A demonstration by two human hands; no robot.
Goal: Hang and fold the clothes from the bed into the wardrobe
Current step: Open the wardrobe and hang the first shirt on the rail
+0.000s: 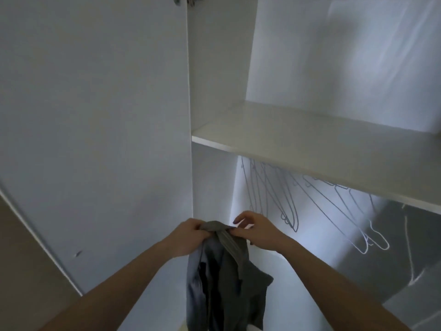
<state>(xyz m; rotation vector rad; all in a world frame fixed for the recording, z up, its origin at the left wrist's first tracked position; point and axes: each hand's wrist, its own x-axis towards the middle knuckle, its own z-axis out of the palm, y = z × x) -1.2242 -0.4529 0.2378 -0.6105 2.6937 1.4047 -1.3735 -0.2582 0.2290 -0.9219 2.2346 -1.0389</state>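
Hands grip dark grey fabric garment (224,278) at its top: left hand (188,235) clenched on it, right hand (255,231) pinching it, below white wardrobe shelf (298,144), near thin wire hangers (286,199).

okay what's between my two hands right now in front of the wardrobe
In the head view, the bunched top edge of the grey garment spans the gap; the left hand grips it, the right hand pinches it.

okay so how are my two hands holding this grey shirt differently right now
The left hand is closed in a fist round the top of the grey shirt; the right hand only pinches it with thumb and a finger. The left hand's fingers are all curled; the right hand's other fingers are raised off the cloth. Both grip the same bunched top edge, below the wardrobe shelf.
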